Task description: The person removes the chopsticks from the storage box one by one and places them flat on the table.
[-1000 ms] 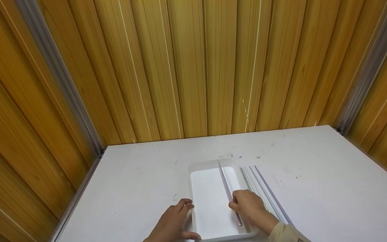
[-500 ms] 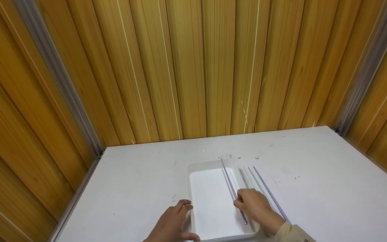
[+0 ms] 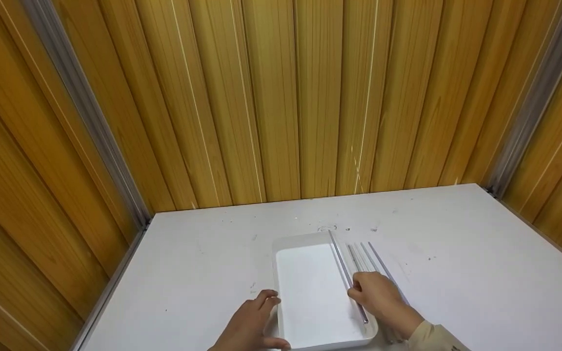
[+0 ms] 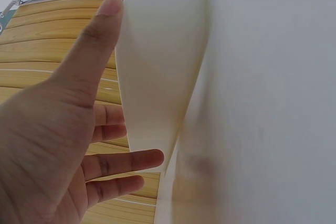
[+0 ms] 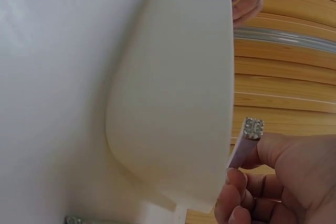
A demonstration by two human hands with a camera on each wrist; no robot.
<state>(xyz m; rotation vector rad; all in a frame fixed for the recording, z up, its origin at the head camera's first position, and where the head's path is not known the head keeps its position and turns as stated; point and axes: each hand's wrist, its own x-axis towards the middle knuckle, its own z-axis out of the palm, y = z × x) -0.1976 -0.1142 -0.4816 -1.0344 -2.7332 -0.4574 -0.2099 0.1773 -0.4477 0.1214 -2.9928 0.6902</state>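
In the head view, my right hand (image 3: 381, 296) grips a purple chopstick (image 3: 340, 257) near its thick end, over the right side of a white rectangular tray (image 3: 305, 292). The chopstick's thin end points away from me, near the tray's far rim. A silver, patterned square end shows on the chopstick (image 5: 241, 148) in the right wrist view. My left hand (image 3: 251, 319) is at the tray's near left corner, thumb by the front rim and fingers against the left wall. Its fingers are fairly straight in the left wrist view, the thumb touching the tray rim (image 4: 118, 45).
Several more chopsticks (image 3: 381, 262), in purple and pale greenish tones, lie side by side on the white table (image 3: 203, 263) right of the tray, partly hidden by my right hand. Wood-patterned panels (image 3: 281, 97) stand behind and at both sides, with grey metal corner posts (image 3: 83, 97).
My right hand has moved right with the chopstick, from well inside the tray to near its right wall. The left hand has stayed put at the tray.
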